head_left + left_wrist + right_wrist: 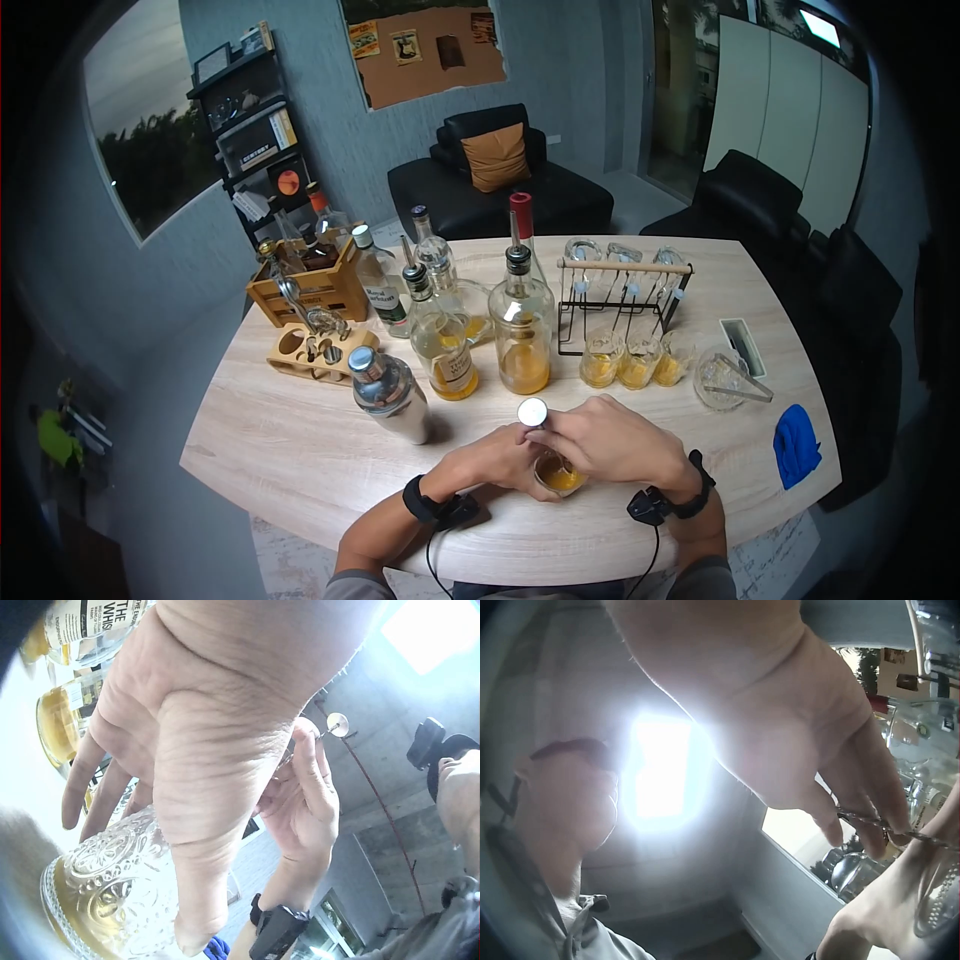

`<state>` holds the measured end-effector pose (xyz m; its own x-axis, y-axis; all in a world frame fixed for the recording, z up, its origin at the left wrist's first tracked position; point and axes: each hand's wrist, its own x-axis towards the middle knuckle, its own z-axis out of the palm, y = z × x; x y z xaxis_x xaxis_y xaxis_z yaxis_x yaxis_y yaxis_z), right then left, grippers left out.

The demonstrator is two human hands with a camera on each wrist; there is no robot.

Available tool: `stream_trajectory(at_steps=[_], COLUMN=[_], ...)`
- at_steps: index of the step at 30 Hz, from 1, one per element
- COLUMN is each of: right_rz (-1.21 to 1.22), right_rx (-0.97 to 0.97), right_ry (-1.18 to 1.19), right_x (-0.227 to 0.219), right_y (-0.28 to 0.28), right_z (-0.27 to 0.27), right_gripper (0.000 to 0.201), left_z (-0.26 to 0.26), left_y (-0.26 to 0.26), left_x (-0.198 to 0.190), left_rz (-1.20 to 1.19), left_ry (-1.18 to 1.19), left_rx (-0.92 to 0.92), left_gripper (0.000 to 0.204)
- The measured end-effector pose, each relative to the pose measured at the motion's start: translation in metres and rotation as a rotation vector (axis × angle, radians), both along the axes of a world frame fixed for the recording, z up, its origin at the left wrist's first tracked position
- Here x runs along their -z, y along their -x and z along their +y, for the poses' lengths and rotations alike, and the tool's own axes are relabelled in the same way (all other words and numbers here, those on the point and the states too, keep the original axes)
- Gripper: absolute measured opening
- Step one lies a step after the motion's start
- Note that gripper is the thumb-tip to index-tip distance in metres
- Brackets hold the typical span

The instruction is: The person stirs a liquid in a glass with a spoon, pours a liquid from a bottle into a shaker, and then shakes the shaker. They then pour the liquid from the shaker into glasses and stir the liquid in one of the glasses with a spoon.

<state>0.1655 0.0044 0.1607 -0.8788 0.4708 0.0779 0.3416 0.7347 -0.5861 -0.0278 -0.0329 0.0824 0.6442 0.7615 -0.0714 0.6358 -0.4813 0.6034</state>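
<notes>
In the head view, my left hand (497, 458) holds an embossed glass (112, 889) near the table's front edge, thumb on one side and fingers on the other. Amber liquid shows in the bottom of this glass. My right hand (617, 440) is above it, pinching the thin twisted stem of a bar spoon (862, 819) between thumb and fingers. A round silver disc caps the spoon's upper end, and its lower end runs down toward the glass. Just beyond the hands stand two pour-spout bottles of amber liquor, the nearer-left bottle (443, 345) and the taller bottle (523, 340).
A steel shaker (400, 402) stands left of the hands, with a wooden tool stand (345, 362) and a bottle crate (330, 290) behind. At right are a glass rack (625, 267), three poured glasses (602, 365), a glass bowl (720, 385) with tongs, and a blue cloth (796, 450).
</notes>
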Motion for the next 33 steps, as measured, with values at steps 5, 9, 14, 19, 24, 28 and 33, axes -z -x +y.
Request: stream_trajectory(at_steps=[5,9,14,19,24,28,33], right_rz=[-0.021,0.087,0.009,0.005,0.16,0.261,0.04], right_rx=[-0.091,-0.33,-0.047,0.04,-0.285,-0.332,-0.065], right_ry=[0.074,-0.065,-0.003,0.014,-0.076,-0.097,0.011], right_x=[-0.014,0.003,0.001,-0.009,-0.002,0.004,0.005], right_y=[-0.005,0.003,0.007,0.0,-0.004,0.005,0.004], right_z=[-0.008,-0.012,-0.008,-0.003,-0.007,-0.01,-0.002], right_gripper=[0.02,0.015,0.019,0.024,0.022,0.022,0.02], left_z=[0.001,0.001,-0.005,0.001,0.002,-0.005,-0.002], left_y=[0.002,0.006,0.004,-0.001,0.001,0.007,0.005], left_x=[-0.007,-0.011,-0.004,-0.008,-0.01,-0.018,0.005], left_rz=[-0.343,-0.246,-0.273,-0.05,-0.379,-0.418,-0.263], left_ry=[0.18,0.148,0.485,0.133,0.05,0.085,0.518], left_rx=[0.014,0.005,-0.133,-0.026,0.032,0.008,-0.125], left_gripper=[0.071,0.076,0.067,0.071,0.069,0.072,0.065])
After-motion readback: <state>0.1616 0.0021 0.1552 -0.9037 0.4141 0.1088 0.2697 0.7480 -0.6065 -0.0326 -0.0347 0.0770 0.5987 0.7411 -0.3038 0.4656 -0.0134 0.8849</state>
